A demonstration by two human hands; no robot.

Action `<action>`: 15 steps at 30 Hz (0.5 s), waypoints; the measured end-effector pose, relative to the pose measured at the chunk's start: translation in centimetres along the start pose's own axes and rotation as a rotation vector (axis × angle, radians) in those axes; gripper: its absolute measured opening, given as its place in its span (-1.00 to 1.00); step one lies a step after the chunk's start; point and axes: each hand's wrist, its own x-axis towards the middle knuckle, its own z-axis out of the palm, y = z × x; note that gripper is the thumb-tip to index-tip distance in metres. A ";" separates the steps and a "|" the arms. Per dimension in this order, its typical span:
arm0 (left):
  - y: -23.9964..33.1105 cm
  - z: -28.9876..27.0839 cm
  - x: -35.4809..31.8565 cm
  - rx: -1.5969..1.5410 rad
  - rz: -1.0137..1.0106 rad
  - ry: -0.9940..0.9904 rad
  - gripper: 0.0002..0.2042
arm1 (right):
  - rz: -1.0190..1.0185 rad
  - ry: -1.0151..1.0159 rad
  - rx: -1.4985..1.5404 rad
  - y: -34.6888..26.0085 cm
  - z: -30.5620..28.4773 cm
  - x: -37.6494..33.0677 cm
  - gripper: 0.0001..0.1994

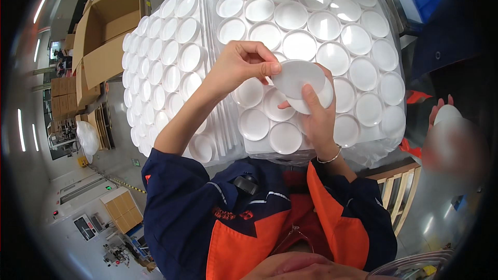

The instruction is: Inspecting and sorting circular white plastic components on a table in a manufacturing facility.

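My left hand (pixel 241 67) is closed, thumb and fingertips pinching the left edge of a thin, translucent round disc (pixel 296 77). Under that disc, partly covered by it, lies a white round piece (pixel 326 96) that may be a lid or more discs. My right hand (pixel 322 127) grips this white piece from the right, its thumb on top and its fingers mostly hidden behind. Both hands are above a broad layer of shallow white round dishes (pixel 285 138), set in close rows.
Another layer of white dishes (pixel 171 52) stands to the left, beside stacked sheets (pixel 228 124). An open cardboard box (pixel 111 26) is beyond it. At the right, a co-worker's hand (pixel 434 114) is near a blurred white piece, above a wooden pallet (pixel 399 192).
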 end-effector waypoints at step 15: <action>-2.4 -12.2 7.6 1.596 0.717 0.644 -0.88 | 0.098 0.111 -0.084 -0.5 0.1 -0.5 -0.46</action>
